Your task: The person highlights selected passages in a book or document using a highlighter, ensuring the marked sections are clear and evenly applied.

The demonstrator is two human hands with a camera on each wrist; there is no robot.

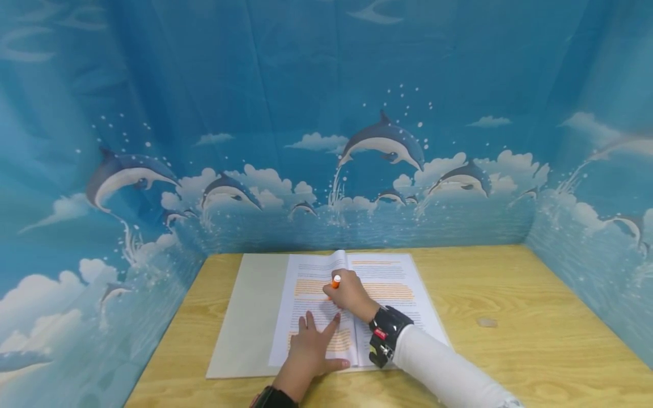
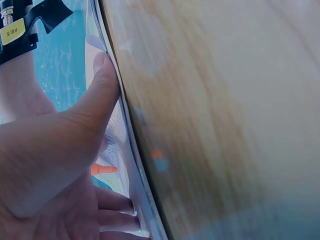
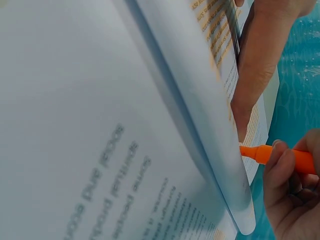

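An open booklet (image 1: pixel 352 306) of printed pages lies low in the middle of the head view, on a wooden table (image 1: pixel 510 340). Several of its text lines are marked in orange. Its cover is folded out flat to the left.

The right hand (image 1: pixel 349 294) sits over the centre fold, its fingers curled round an orange highlighter (image 1: pixel 335 281); this grip is closed on the pen. In the right wrist view the highlighter (image 3: pixel 280 157) enters from the right edge, its tip reaching the edge of a page.

The left hand (image 1: pixel 311 351) lies flat on the lower left page, fingers straight and spread, pressing the paper down, its grip open. In the left wrist view its thumb (image 2: pixel 97 95) rests along the booklet's edge, beside the wood.

Blue cloth printed with dolphins and clouds (image 1: pixel 382 141) walls in the table on three sides. The right arm wears a white sleeve (image 1: pixel 444 368) and a black wrist strap (image 1: pixel 385 334).
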